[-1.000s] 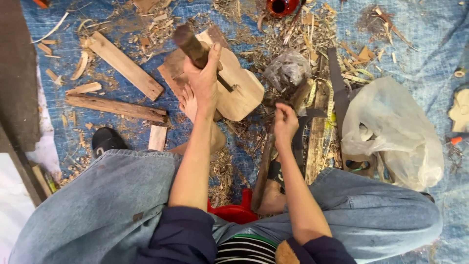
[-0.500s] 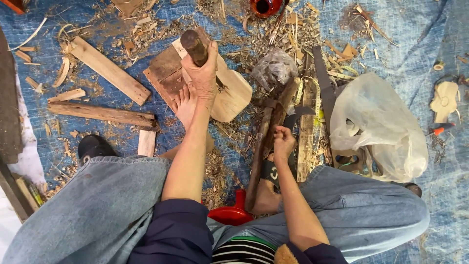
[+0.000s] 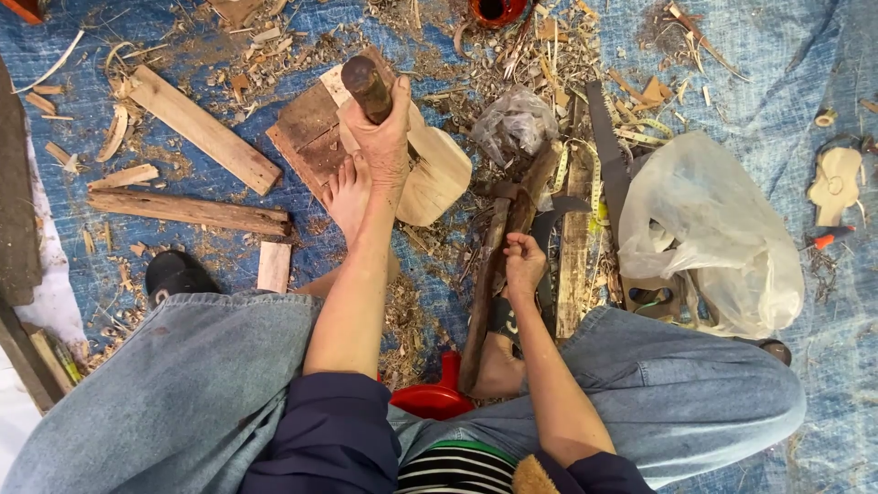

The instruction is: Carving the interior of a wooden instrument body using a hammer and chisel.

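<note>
Since half a second ago the right hand (image 3: 523, 263) has dropped lower along the long dark wooden stick (image 3: 506, 252), which now leans more steeply toward the person's lap, while the left hand (image 3: 384, 137) has barely shifted. The left hand is closed around the dark round handle of a wooden mallet (image 3: 368, 87), held upright over the pale carved wooden blank (image 3: 439, 174), which lies on a brown board (image 3: 306, 137) on the blue tarp (image 3: 750, 82). A bare foot (image 3: 347, 197) rests against the blank. The right hand's fingers are curled shut around the stick, near a leather strap (image 3: 605, 146) and a clear plastic bag (image 3: 709, 229).

Judging by the grips, the work goes best with the foot pinning the blank firmly, the mallet wrist kept loose, and the stick gripped low for control. Against the frame a second ago, the right hand has come off the scattered shavings (image 3: 549, 64) and taken up the stick.
</note>
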